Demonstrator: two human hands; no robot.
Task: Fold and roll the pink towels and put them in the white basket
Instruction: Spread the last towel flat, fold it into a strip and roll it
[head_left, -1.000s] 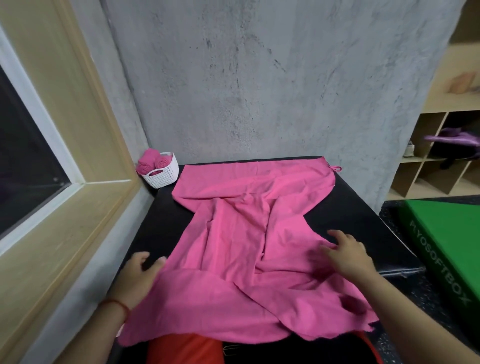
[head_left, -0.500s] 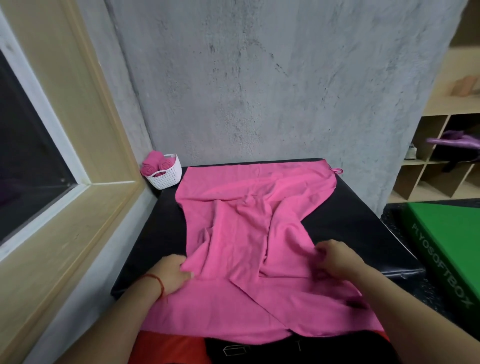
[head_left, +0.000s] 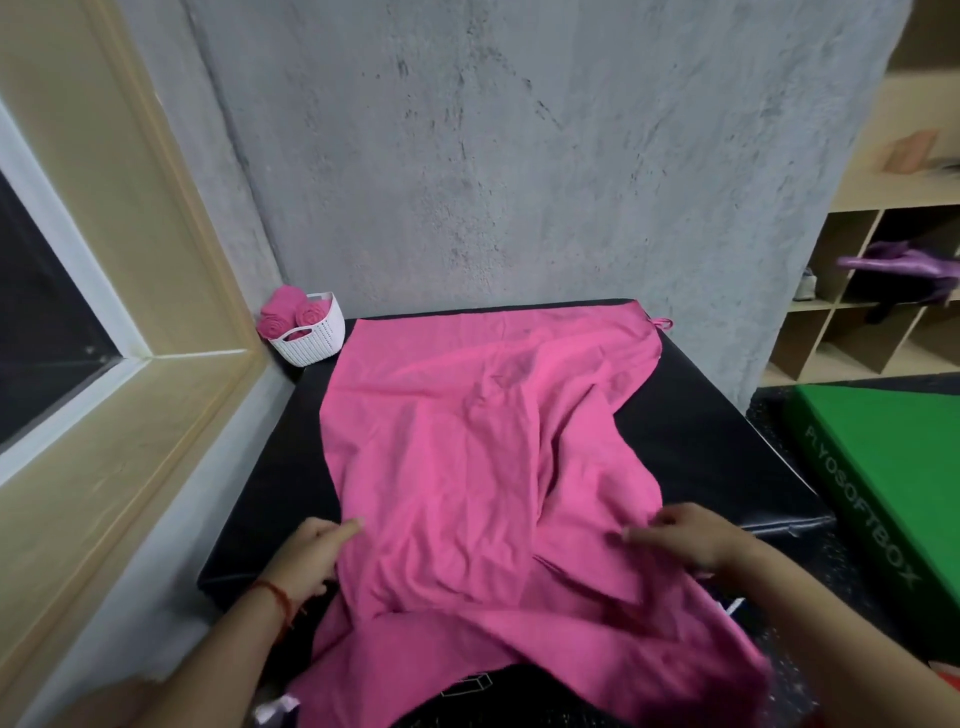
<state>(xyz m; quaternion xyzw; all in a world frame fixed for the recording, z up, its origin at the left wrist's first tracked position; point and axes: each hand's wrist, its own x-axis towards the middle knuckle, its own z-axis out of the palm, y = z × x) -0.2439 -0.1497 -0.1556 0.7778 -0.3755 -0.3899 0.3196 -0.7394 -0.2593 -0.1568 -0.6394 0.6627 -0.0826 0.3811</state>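
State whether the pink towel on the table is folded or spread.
Spread, not folded: the pink towel lies open and creased across the black table.

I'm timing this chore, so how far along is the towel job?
Done: rolled towels sit in the white basket. In hand: the left hand and right hand are on a crumpled, unfolded pink towel spread over the black table. Remaining: fold it, roll it, basket it.

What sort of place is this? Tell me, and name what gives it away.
Probably a gym or fitness studio corner: a green soft plyo box lettered PLYOSOFTBOX, wooden cubby shelves, and a black padded platform where the pink towel lies, near a white basket of rolled towels.
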